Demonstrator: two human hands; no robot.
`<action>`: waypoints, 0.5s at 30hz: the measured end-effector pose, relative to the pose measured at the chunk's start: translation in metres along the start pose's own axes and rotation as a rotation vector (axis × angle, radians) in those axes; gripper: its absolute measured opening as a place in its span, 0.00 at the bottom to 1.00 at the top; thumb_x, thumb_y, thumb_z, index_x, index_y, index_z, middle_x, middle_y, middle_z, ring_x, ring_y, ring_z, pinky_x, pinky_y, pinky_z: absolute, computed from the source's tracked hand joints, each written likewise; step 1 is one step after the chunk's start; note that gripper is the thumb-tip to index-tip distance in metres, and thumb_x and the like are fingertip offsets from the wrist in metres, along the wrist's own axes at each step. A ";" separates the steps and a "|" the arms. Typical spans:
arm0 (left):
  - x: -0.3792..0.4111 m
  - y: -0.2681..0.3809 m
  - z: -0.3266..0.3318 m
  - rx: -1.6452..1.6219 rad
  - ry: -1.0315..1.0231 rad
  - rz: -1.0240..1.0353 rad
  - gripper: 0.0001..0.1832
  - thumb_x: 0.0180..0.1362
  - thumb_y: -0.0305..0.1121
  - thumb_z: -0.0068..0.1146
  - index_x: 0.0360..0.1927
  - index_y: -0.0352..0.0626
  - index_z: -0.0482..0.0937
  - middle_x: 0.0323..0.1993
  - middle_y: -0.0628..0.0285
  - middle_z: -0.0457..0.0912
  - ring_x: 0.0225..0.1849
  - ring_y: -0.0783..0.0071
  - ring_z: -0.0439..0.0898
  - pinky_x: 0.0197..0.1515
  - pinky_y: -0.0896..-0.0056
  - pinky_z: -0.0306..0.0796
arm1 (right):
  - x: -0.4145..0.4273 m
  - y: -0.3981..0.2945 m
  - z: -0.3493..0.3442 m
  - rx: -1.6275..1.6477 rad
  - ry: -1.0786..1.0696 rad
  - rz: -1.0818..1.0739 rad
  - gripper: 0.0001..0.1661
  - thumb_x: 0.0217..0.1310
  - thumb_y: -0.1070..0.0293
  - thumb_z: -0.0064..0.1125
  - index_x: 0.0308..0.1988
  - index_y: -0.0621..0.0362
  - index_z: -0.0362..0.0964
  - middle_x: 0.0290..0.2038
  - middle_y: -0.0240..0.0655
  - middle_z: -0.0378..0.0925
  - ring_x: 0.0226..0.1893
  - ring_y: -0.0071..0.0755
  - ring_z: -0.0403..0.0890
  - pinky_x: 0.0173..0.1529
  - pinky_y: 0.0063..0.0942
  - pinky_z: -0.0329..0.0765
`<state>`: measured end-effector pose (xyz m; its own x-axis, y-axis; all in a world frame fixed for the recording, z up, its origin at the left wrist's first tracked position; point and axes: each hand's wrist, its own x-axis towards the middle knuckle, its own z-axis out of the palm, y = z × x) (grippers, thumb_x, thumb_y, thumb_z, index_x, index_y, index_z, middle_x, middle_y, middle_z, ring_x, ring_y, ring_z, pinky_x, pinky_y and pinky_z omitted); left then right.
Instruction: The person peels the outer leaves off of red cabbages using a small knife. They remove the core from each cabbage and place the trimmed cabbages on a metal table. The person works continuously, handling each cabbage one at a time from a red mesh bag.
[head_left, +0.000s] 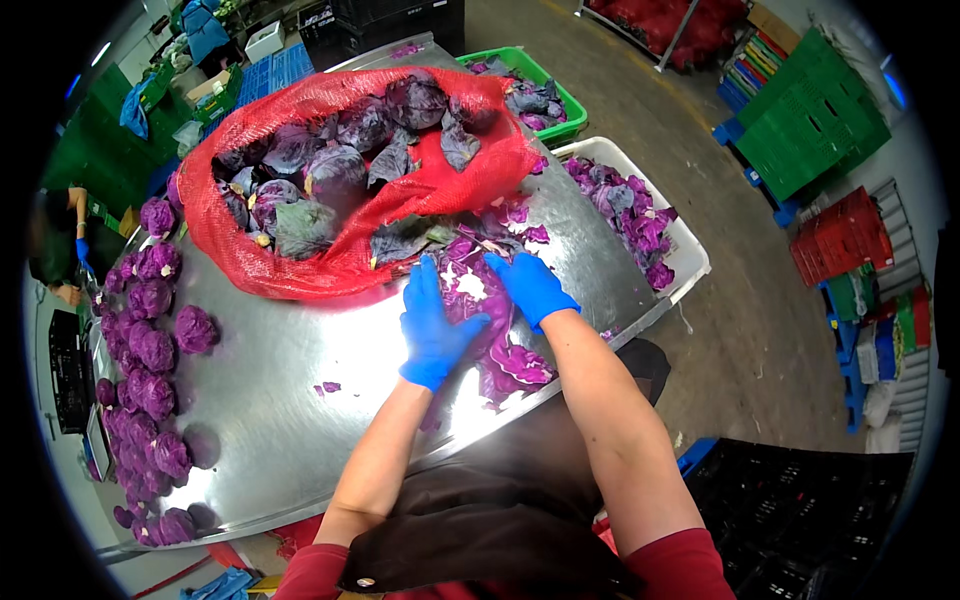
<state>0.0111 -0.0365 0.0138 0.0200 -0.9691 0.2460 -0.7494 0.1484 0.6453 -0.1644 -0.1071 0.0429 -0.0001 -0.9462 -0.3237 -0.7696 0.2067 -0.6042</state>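
Observation:
My left hand (439, 326), in a blue glove, is spread with the thumb apart on the steel table (277, 360). It lies along the left side of loose red cabbage leaves (495, 315). My right hand (534, 289), gloved the same, reaches in from the right with its fingertips at the upper part of these leaves; what lies under its fingers is hidden. Just beyond both hands, a red mesh sack (300, 281) lies wide open. Untrimmed red cabbages (337, 174) with dull outer leaves fill it. Trimmed cabbages (154, 341) crowd the table's left edge, and a single one (196, 329) sits slightly apart.
At the table's right side stand a white crate (694, 251) and a green crate (577, 116), both holding cabbage leaves. Black crates (787, 510) are at lower right. Stacked green crates (814, 112) stand across the floor. Another person's gloved hand (83, 253) shows at far left.

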 end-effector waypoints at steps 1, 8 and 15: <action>0.001 -0.001 0.000 0.010 0.012 0.020 0.66 0.37 0.52 0.76 0.74 0.37 0.47 0.70 0.39 0.56 0.70 0.41 0.59 0.68 0.47 0.60 | 0.000 -0.001 -0.003 0.018 -0.016 0.003 0.39 0.63 0.34 0.48 0.51 0.59 0.76 0.49 0.56 0.78 0.49 0.60 0.79 0.53 0.47 0.75; 0.010 0.003 -0.018 -0.081 -0.094 -0.022 0.66 0.34 0.49 0.78 0.74 0.37 0.48 0.69 0.38 0.58 0.69 0.41 0.60 0.70 0.51 0.58 | -0.023 0.006 0.012 -0.099 0.021 -0.006 0.41 0.62 0.32 0.48 0.45 0.64 0.78 0.41 0.58 0.80 0.44 0.61 0.81 0.48 0.48 0.76; -0.004 0.013 -0.009 -0.033 -0.007 -0.003 0.60 0.39 0.44 0.76 0.73 0.38 0.51 0.71 0.43 0.57 0.71 0.44 0.58 0.71 0.52 0.56 | -0.003 0.007 0.015 -0.075 0.055 0.029 0.38 0.64 0.34 0.47 0.42 0.63 0.79 0.39 0.59 0.80 0.42 0.62 0.81 0.48 0.49 0.77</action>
<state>0.0075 -0.0286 0.0272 0.0180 -0.9708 0.2391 -0.7274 0.1514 0.6693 -0.1597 -0.0990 0.0285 -0.0563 -0.9527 -0.2985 -0.8142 0.2169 -0.5385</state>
